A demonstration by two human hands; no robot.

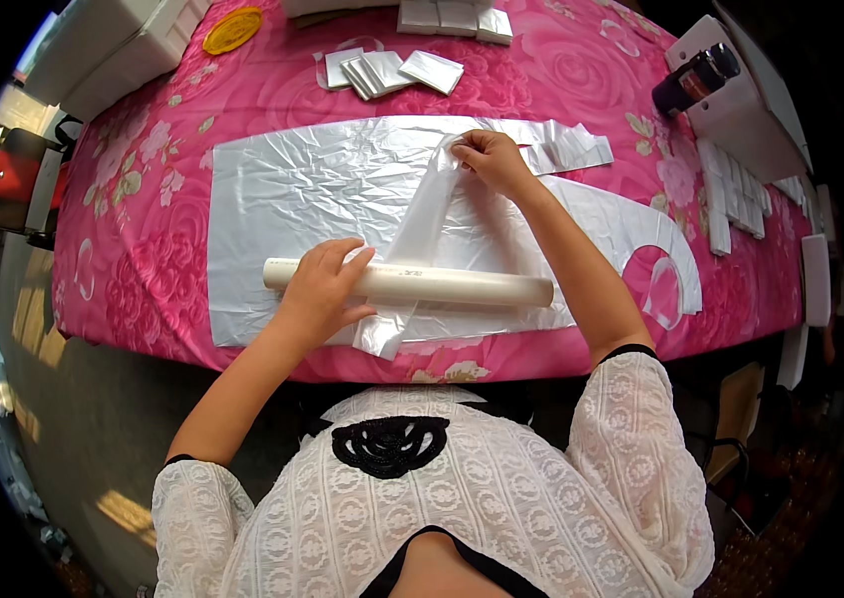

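Note:
A thin silvery-white plastic apron (302, 179) lies spread on the table, its neck opening at the right. Across its near half rests a long white plastic tube (442, 286). My left hand (322, 289) curves over the tube's left part, fingers on the far side and thumb on the near side. Farther off, my right hand (492, 159) pinches a bit of the apron's film between thumb and fingertips. From that pinch a raised fold runs down to the tube. A narrow end of film pokes out on the tube's near side, beside my left thumb.
A pink flowered cloth (153, 249) covers the table. Folded silvery packets (392, 75) lie beyond the apron, with more stacked packets (733, 194) at the right. A dark bottle (696, 80) leans by a white box (751, 110). At the far left are a yellow disc (232, 31) and white boxes (123, 60).

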